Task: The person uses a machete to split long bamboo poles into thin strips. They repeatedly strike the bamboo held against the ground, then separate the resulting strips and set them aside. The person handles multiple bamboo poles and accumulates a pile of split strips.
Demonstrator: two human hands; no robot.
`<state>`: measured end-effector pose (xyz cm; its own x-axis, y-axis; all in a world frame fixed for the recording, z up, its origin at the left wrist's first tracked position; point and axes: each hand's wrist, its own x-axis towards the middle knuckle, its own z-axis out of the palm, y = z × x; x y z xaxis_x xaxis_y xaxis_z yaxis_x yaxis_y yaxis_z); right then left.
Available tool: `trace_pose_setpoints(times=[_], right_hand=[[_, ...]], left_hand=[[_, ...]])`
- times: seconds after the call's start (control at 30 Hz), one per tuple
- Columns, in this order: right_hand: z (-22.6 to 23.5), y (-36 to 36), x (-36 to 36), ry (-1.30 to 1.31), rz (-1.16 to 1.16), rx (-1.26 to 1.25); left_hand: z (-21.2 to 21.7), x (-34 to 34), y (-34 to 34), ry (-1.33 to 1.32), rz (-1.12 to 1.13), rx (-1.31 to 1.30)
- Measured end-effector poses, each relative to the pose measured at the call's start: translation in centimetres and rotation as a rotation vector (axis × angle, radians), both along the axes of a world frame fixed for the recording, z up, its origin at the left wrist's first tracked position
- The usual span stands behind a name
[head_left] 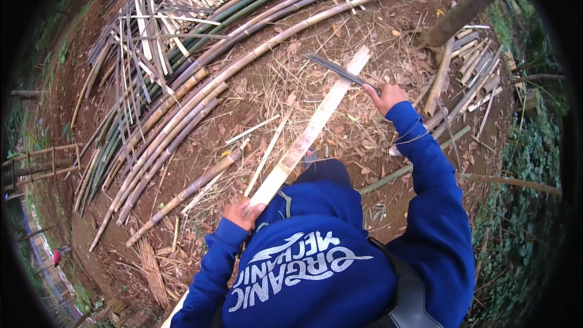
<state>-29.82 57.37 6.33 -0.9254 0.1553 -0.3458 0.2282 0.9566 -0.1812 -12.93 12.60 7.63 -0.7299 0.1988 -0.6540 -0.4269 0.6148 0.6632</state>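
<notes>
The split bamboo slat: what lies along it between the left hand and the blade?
In the head view, only the bare pale face of the split bamboo slat runs from the left hand to the long blade held by the right hand.

Long pale split bamboo slat is looking dry, matt, fibrous, w/ brownish scuffs along its flat face. Dark grey metal blade is showing a dull, unpolished finish. Blue cloth sweatshirt sleeves are looking soft & matt. Round green-to-tan bamboo poles are appearing smooth-skinned, slightly glossy where green, duller where dried. Reddish-brown bare earth ground is looking rough, crumbly, littered w/ dry straw-like shavings & leaves.
</notes>
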Motion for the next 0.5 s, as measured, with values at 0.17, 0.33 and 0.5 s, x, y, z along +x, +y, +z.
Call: trace_pose_setpoints(times=[0.17, 0.33, 0.5], right_hand=[[-0.1, -1.5, 1.5, 0.091, -0.007, 0.088], [-1.7, 0.8, 1.6, 0.053, -0.031, 0.009], [-0.6, -0.4, 2.4, 0.170, 0.037, -0.011]], left_hand=[[0.5, -0.6, 1.4, -0.089, 0.004, 0.000], [1.1, 1.7, -0.9, 0.022, -0.060, 0.000], [0.4, 2.3, -1.0, 0.096, -0.077, -0.043]])
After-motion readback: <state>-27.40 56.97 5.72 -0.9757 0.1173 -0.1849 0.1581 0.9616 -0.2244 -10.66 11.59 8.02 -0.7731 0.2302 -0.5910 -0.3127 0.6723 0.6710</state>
